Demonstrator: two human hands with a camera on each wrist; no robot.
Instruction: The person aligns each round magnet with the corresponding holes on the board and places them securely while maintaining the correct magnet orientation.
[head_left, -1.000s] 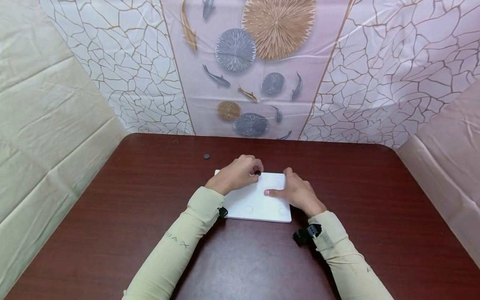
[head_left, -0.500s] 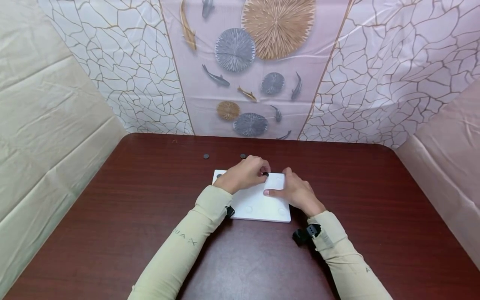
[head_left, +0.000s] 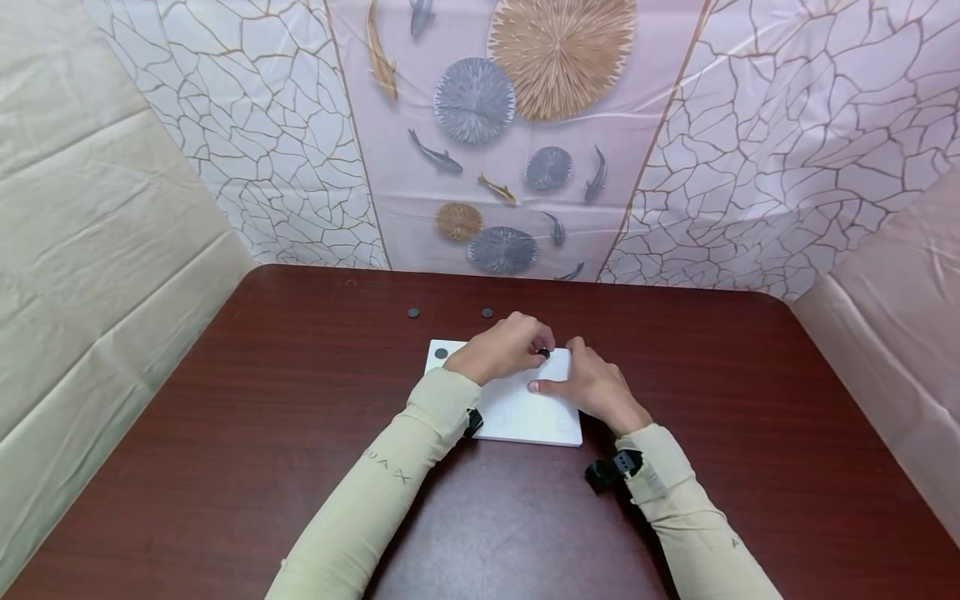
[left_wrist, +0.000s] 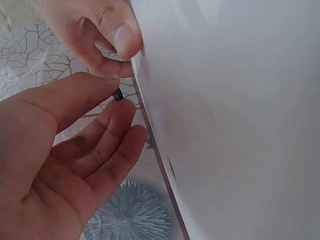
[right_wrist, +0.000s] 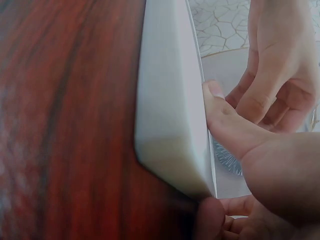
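A white rectangular board (head_left: 517, 417) with shallow round recesses lies flat on the table. My left hand (head_left: 504, 346) pinches a small dark disc (left_wrist: 117, 94) between thumb and fingertip, over the board's far right part. With its thumb on the top face and fingers along the right edge, my right hand (head_left: 596, 387) holds the board. Another dark disc (head_left: 441, 353) sits in the board's far left corner. Some of the board is hidden beneath my left hand and forearm.
Behind the board, two loose dark discs, a left one (head_left: 413, 312) and a right one (head_left: 487, 312), lie on the brown table (head_left: 247, 417). A patterned cloth (head_left: 547, 242) hangs along the table's far edge.
My left hand has moved right across the board with the pinched disc. The disc in the far left corner and the right loose disc have come into view. My right hand stays put.
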